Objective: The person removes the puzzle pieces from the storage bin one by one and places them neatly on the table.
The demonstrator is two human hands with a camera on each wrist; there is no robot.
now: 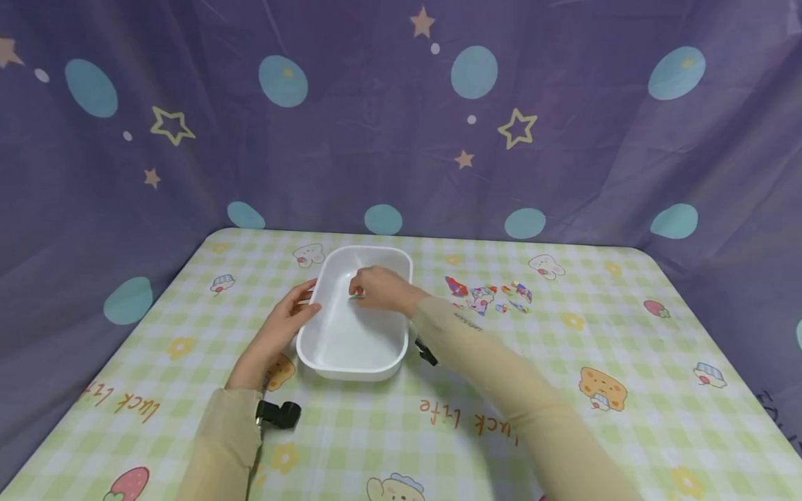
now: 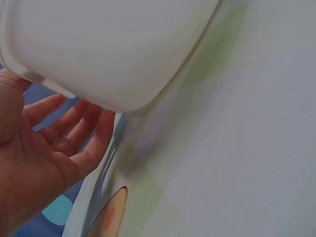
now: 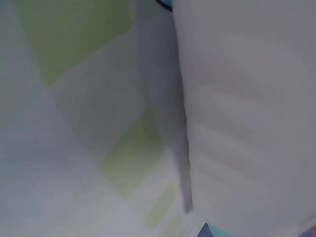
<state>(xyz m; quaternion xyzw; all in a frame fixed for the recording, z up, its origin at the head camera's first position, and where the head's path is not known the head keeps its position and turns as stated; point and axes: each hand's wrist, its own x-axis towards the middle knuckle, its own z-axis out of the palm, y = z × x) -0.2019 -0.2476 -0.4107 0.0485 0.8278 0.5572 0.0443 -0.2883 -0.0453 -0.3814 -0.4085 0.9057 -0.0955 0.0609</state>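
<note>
A deep white plastic tray (image 1: 351, 341) with rounded corners stands left of the table's middle. My left hand (image 1: 285, 323) holds its left rim, thumb over the edge; in the left wrist view the fingers (image 2: 81, 123) of that hand lie bent along the outer wall. My right hand (image 1: 382, 287) reaches over the right rim into the tray, its fingertips pinching a tiny colourful piece (image 1: 357, 296), mostly hidden, with some green showing. In the right wrist view a pale surface fills one side and the hand is out of sight.
To the right of the tray lie several small, flat, shiny colourful pieces (image 1: 481, 298), beside the right forearm. A green-and-white checked cloth (image 1: 626, 327) with printed cartoons covers the table. Behind it hangs a purple curtain (image 1: 376, 153).
</note>
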